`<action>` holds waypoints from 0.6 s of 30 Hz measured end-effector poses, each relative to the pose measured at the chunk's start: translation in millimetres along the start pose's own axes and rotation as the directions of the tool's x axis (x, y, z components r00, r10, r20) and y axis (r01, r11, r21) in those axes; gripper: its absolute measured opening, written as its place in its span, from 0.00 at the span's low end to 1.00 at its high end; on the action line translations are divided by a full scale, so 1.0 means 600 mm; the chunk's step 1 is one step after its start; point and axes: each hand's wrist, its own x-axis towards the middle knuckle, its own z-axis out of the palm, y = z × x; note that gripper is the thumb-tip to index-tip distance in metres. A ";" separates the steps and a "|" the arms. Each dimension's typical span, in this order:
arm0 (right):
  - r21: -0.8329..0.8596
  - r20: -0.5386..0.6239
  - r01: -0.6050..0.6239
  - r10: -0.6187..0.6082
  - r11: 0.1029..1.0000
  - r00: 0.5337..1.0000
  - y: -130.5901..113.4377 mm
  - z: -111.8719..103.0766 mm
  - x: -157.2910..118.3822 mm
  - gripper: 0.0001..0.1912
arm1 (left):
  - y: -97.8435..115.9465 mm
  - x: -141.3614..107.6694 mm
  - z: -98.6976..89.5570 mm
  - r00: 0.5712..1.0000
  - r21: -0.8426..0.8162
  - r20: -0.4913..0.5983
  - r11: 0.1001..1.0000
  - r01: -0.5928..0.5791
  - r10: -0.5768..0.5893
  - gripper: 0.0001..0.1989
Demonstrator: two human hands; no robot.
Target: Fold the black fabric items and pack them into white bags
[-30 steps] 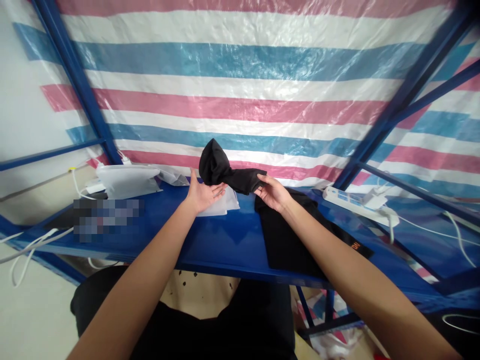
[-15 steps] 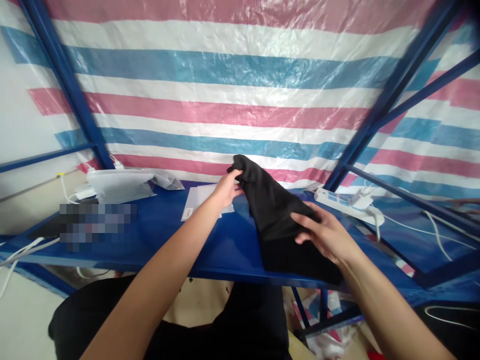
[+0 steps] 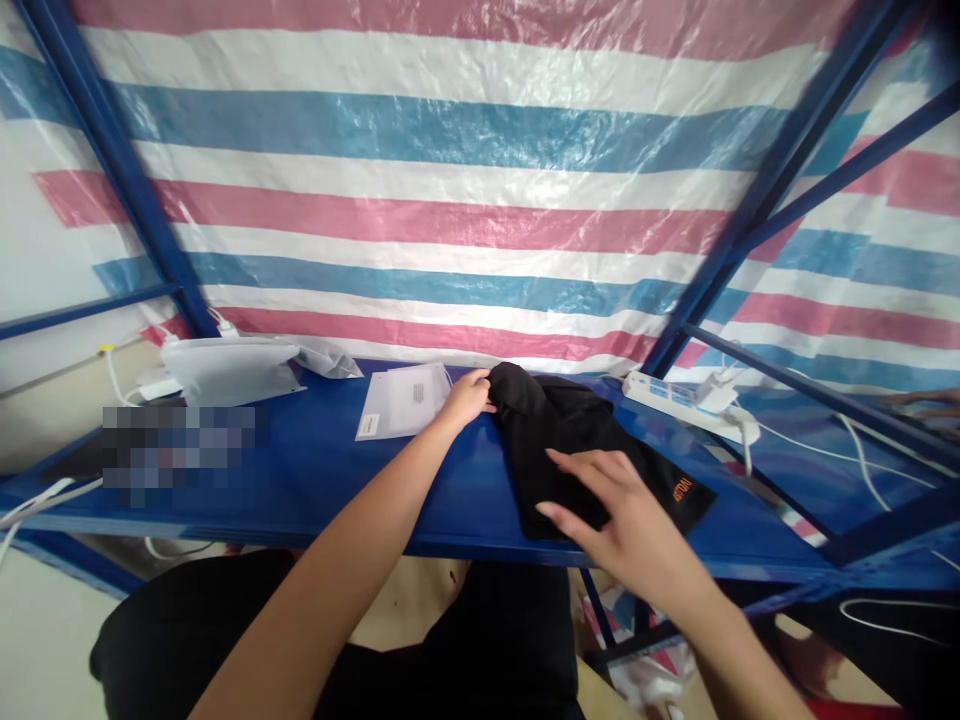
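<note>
A black cloth garment (image 3: 555,420) lies bunched on the blue tabletop (image 3: 315,480), its exact kind not clear from its folds. Orange lettering (image 3: 682,490) shows near its right-hand corner. My left hand (image 3: 469,397) is closed on the garment's far left edge, which is gathered at the fingertips. Over the near part of the cloth is my right hand (image 3: 607,500), thumb and fingers apart; I cannot tell whether the fingertips touch it. Left of the garment, close to my left hand, rests a translucent plastic bag (image 3: 397,400) with a white label.
A white power strip (image 3: 667,397) with plugs stands at the right, cables trailing from it. At the left are a grey-white pouch (image 3: 232,370), a pixelated patch and cables. Blue metal posts (image 3: 757,210) frame the striped plastic sheet (image 3: 435,190) behind the table.
The garment has come down flatter onto the table, and its orange lettering now shows. My left hand has lowered with the edge; my right hand has moved toward me, off its right side.
</note>
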 end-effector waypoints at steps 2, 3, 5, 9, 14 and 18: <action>0.017 0.052 0.018 -0.019 1.000 0.998 -0.013 0.028 0.012 0.19 | -0.001 0.000 0.001 1.000 -0.003 0.003 1.000 0.000 0.000 0.21; 0.038 0.067 0.001 -0.003 0.999 0.998 -0.014 0.038 0.016 0.15 | -0.002 0.000 0.002 1.000 -0.002 0.003 1.000 -0.001 0.001 0.22; 0.102 0.093 -0.045 0.036 0.994 0.995 -0.007 0.045 0.021 0.15 | -0.007 0.002 0.002 1.000 0.002 -0.002 1.000 -0.008 0.008 0.22; 0.167 0.121 -0.035 0.015 0.985 0.993 -0.004 0.039 0.019 0.11 | -0.015 0.008 0.002 0.999 0.012 -0.008 0.999 -0.040 0.040 0.20; 0.336 0.074 -0.159 0.142 0.928 0.987 0.004 0.033 0.013 0.14 | -0.014 0.008 -0.005 0.998 0.004 0.020 0.998 -0.063 0.063 0.18; 0.703 -0.220 -0.292 0.588 0.649 0.779 0.067 0.013 0.000 0.19 | -0.012 0.006 -0.010 0.998 0.004 0.032 0.999 -0.053 0.053 0.18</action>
